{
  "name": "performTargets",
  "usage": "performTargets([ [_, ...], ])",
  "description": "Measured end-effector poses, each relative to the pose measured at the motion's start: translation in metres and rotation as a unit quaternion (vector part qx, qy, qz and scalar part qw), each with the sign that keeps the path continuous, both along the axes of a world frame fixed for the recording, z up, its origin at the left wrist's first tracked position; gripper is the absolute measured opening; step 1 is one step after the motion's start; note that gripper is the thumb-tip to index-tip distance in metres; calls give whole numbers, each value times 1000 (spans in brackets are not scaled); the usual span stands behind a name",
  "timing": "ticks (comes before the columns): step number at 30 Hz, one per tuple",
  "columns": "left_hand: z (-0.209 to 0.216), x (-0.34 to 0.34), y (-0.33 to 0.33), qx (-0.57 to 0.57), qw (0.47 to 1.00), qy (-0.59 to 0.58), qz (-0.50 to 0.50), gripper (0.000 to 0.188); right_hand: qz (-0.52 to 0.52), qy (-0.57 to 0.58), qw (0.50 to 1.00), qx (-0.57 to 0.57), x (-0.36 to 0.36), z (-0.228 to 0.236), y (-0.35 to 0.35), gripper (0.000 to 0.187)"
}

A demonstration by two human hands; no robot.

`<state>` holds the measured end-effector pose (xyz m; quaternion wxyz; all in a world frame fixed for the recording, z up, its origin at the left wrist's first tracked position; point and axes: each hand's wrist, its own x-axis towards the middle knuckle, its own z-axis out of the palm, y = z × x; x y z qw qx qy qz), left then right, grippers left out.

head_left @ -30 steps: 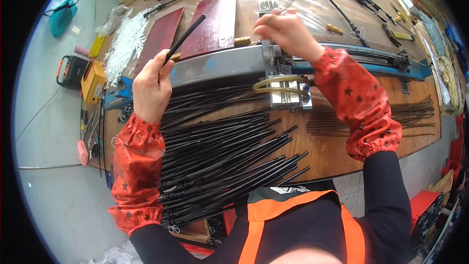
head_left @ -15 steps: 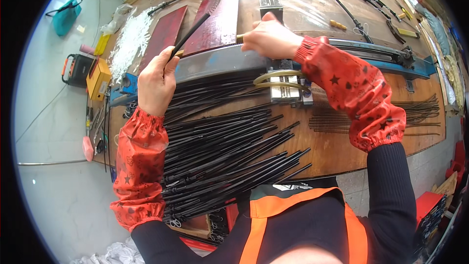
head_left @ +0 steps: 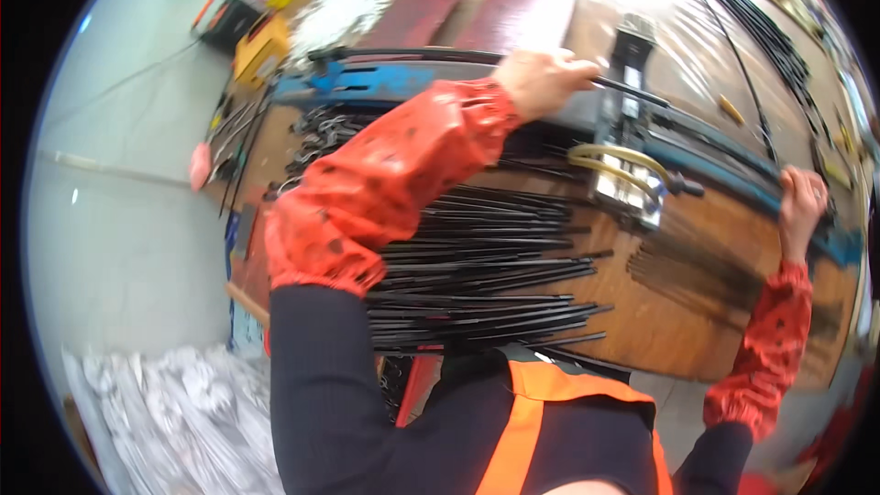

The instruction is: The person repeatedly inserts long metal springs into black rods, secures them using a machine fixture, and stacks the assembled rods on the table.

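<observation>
My left hand (head_left: 547, 84) is closed round a long black rod (head_left: 412, 56), which lies along the top of the blue-and-grey metal rail (head_left: 362, 81). The rod's tip pokes out to the right of my fingers, close to the upright clamp (head_left: 630, 55) on the rail. My right hand (head_left: 803, 200) is at the rail's right end, beside a dark fitting, its fingers curled; what they grip is hidden and blurred. In front of the rail stands a metal block with yellow hoses (head_left: 626, 185). Many black rods (head_left: 495, 266) lie in a pile nearer to me.
Two dark red boards (head_left: 518, 11) lie behind the rail, with a heap of white pieces (head_left: 353, 2) to their left. Thin brown rods (head_left: 687, 266) lie right of the metal block. A yellow box (head_left: 262, 48) stands at the left table edge, and white sheeting (head_left: 174, 412) is below.
My left hand has moved right, and its rod now lies along the rail instead of tilting up. My right hand has moved from the clamp to the rail's right end. The view has shifted.
</observation>
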<state>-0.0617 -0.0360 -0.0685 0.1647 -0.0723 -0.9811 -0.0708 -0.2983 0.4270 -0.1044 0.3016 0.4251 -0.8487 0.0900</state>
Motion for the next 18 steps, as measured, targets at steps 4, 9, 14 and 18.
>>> performTargets([
  [4,-15,9,-11,49,997,60,10,23,-9,-53,997,-51,4,-17,-7,13],
  [9,-14,4,-2,68,997,12,34,24,-5,-58,998,-33,-6,-27,-2,12],
  [14,-19,-4,14,146,988,40,38,23,-33,-85,995,-44,5,-22,-14,14],
  [18,-16,0,13,169,984,31,42,25,-61,-102,993,-27,12,-13,-15,14],
])
